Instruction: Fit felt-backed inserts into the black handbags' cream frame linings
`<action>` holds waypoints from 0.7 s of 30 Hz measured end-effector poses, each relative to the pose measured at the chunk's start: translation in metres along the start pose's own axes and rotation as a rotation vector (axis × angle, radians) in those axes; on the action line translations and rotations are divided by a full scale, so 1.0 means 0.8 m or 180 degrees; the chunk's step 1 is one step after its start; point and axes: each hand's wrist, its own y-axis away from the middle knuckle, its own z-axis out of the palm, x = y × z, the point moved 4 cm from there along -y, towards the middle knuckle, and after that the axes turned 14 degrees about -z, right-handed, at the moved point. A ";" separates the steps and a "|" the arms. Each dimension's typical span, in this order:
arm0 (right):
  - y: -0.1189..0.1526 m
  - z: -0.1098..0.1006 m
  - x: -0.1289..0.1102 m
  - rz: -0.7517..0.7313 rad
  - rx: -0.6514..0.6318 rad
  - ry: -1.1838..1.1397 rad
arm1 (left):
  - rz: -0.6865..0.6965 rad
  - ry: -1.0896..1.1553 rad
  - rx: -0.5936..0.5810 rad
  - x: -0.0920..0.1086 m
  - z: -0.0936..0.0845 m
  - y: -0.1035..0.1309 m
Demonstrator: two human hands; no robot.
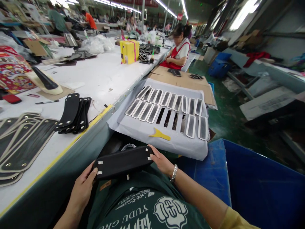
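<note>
From my distant place I see a big workshop with green floor (pixel 199 73), long white tables (pixel 95 76) on the left, a grey bench (pixel 257 65) along the right wall (pixel 281 41), bright windows (pixel 245 14) above it, and rows of tube lights (pixel 164 8) under the dark ceiling

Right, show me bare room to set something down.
The white tabletop is bare between the black strips and the yellow box. It is crowded at the near left, under overlapping pale-edged panels. Smaller framed pieces crowd the grey sheet.
</note>
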 end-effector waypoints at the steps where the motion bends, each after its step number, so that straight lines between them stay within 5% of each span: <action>1: -0.002 -0.001 -0.001 0.0000 -0.0070 -0.0011 | -0.0095 0.0168 -0.0228 0.000 -0.001 -0.003; 5: -0.013 -0.001 -0.005 0.0021 -0.0062 0.0225 | -0.0085 0.0268 -0.0523 0.009 -0.008 -0.009; 14: -0.046 0.008 -0.004 0.0226 0.0640 0.0723 | 0.0374 -0.0109 0.0461 0.038 0.002 -0.013; 21: -0.043 0.015 -0.008 0.0282 0.0876 0.0839 | 0.0393 -0.0027 0.0581 0.033 0.005 -0.014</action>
